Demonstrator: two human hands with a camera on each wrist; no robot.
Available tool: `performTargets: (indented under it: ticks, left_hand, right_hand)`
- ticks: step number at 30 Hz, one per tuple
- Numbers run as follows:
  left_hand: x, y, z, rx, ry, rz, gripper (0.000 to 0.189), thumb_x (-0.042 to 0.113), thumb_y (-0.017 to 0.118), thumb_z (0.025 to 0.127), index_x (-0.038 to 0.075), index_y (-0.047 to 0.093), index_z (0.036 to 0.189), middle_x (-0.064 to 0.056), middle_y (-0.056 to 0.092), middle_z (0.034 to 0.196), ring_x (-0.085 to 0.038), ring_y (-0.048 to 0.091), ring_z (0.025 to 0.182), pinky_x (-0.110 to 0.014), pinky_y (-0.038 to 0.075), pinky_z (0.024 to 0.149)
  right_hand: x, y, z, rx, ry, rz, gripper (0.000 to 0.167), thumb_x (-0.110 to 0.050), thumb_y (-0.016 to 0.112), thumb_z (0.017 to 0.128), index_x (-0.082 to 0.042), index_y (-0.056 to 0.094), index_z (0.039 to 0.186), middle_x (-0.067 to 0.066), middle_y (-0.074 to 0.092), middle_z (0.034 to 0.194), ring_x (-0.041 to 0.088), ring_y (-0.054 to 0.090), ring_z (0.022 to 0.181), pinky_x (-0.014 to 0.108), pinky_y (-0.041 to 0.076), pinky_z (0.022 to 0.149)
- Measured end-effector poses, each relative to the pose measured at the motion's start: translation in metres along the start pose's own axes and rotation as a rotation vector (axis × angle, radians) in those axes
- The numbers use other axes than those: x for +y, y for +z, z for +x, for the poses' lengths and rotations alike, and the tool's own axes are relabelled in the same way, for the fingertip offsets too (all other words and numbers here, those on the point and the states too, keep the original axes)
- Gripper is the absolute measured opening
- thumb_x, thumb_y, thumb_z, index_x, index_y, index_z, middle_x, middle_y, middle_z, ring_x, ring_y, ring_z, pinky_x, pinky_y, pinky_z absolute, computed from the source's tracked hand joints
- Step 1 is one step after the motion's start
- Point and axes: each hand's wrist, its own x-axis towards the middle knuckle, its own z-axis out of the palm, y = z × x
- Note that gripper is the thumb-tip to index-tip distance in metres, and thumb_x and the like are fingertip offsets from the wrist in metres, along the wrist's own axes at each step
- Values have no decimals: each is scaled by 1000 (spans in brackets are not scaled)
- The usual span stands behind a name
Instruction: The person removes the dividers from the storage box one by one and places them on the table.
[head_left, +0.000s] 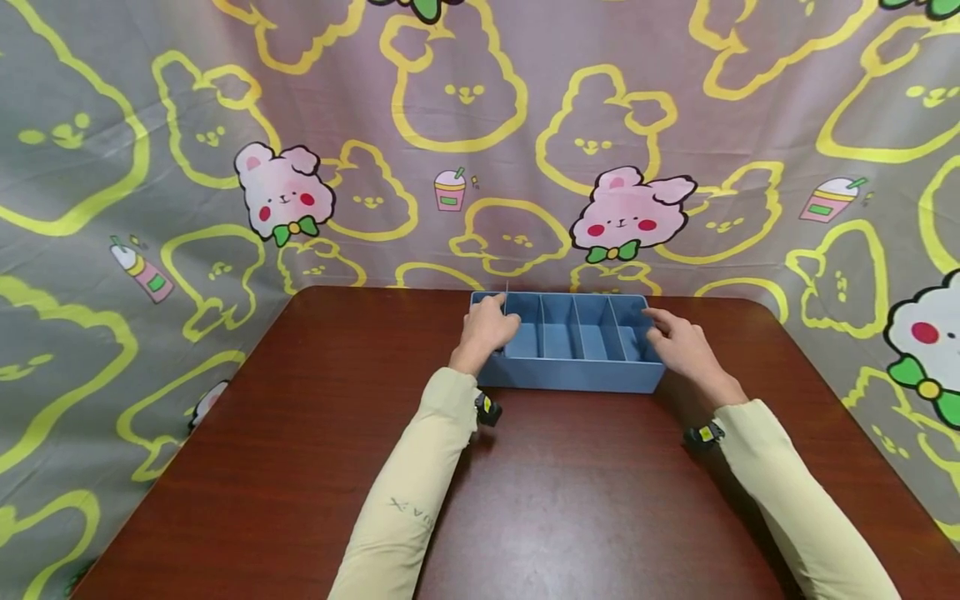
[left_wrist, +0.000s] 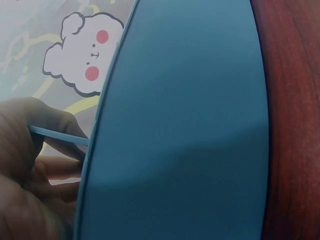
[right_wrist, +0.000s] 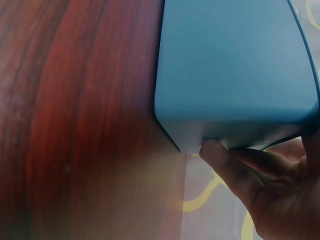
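A blue divided box (head_left: pixel 570 375) stands near the back edge of the table, its long front wall facing me. My left hand (head_left: pixel 487 327) is over its left end compartment and pinches a thin blue divider (left_wrist: pixel 60 135) between thumb and fingers. Part of that divider rises above the rim in the head view. At the box's right end, my right hand (head_left: pixel 684 346) grips the end wall by its rim. In the right wrist view a fingertip (right_wrist: pixel 214 149) presses the outside of this wall. The left hand hides much of the left compartment.
The dark red-brown wooden table (head_left: pixel 570 508) has rounded back corners. A patterned curtain (head_left: pixel 480 167) with cartoon rabbits hangs right behind it and along both sides.
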Motion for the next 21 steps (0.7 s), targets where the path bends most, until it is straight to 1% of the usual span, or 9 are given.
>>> performTargets:
  ticks: [1, 4, 8, 12, 15, 17, 18, 20, 21]
  left_hand:
    - [0, 0, 0, -1, -2, -2, 60, 20, 49, 95, 18, 34, 154, -2, 51, 49, -14, 27, 35, -32, 39, 56]
    - [1, -1, 0, 1, -5, 4, 60, 22, 49, 96, 19, 34, 154, 0, 47, 47, -14, 28, 34, -30, 38, 54]
    - [2, -1, -1, -4, -16, -12, 60, 22, 48, 96, 20, 33, 154, 1, 42, 45, -15, 28, 34, -28, 36, 46]
    - [4, -2, -2, -2, -23, -31, 60, 22, 48, 96, 21, 33, 154, 0, 41, 45, -15, 27, 34, -27, 31, 39]
    - [5, -2, -3, 8, -18, -30, 59, 23, 49, 96, 21, 34, 154, 0, 45, 49, -15, 29, 35, -30, 39, 48]
    - [5, -3, -4, 20, -15, -26, 59, 24, 49, 96, 21, 35, 154, 0, 49, 53, -15, 29, 35, -33, 44, 64]
    - [5, -3, -4, 25, -16, -27, 59, 24, 49, 96, 21, 35, 154, -1, 49, 54, -15, 29, 36, -35, 45, 68]
    - [5, -3, -4, 31, -19, -36, 59, 24, 50, 96, 21, 35, 153, -1, 50, 55, -15, 29, 36, -37, 45, 72]
    - [6, -3, -3, 32, -21, -42, 59, 24, 50, 96, 21, 35, 153, -1, 50, 54, -16, 29, 36, -37, 46, 71]
  right_hand:
    - [0, 0, 0, -2, 2, -2, 48, -16, 41, 98, -7, 46, 145, 30, 51, 140, 27, 54, 71, 37, 41, 67]
    - [-1, -1, -1, -5, 6, -8, 48, -17, 41, 98, -7, 46, 145, 30, 51, 140, 31, 57, 85, 39, 42, 72]
    - [-2, -1, -1, -1, 5, -5, 48, -17, 40, 98, -7, 46, 144, 30, 52, 139, 29, 55, 69, 38, 42, 65]
    - [-1, -2, -1, 3, 4, -1, 48, -18, 39, 98, -7, 47, 144, 30, 52, 138, 28, 53, 66, 38, 42, 66]
    - [-2, -2, -1, -2, 11, -7, 48, -18, 40, 99, -7, 46, 145, 30, 51, 139, 29, 56, 78, 40, 43, 72]
    - [-2, -2, 0, -5, 16, -4, 48, -17, 40, 98, -7, 46, 145, 30, 51, 139, 31, 56, 77, 40, 43, 71]
    - [-2, -2, 0, -5, 16, -4, 48, -17, 41, 98, -7, 46, 145, 30, 52, 139, 30, 56, 79, 40, 43, 71]
    - [-1, -1, 0, -4, 12, -1, 48, -17, 41, 98, -7, 46, 144, 30, 52, 139, 30, 55, 78, 39, 42, 69]
    - [0, -1, 0, -3, 11, 0, 47, -17, 41, 98, -7, 47, 144, 30, 52, 139, 29, 55, 77, 38, 42, 69]
